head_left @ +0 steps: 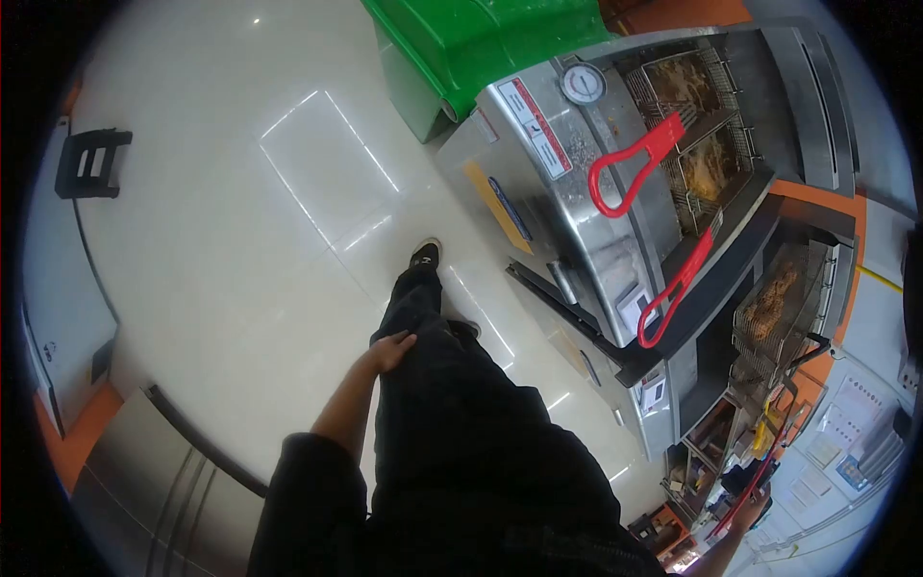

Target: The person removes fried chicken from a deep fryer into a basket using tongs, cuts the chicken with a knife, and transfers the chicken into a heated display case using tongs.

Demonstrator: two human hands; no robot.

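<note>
My left hand [392, 351] lies on my dark trouser leg [423, 385], its fingers resting against the cloth and no object seen in it. At the lower right, my right hand [747, 514] is closed around a long red handle [745, 500]. That handle runs up toward a wire fryer basket [784, 308] with browned fried food [769, 306] in it. The basket is up by the back of the second fryer. A dark object beside my right fingers is too small to make out.
A steel fryer [615, 260] holds two baskets with red handles [635, 168] over cloudy oil [707, 168]. A round dial [583, 84] sits on its front. Beside it stands a green bin [481, 43]. A black stool [91, 163] is on the pale tiled floor [240, 240].
</note>
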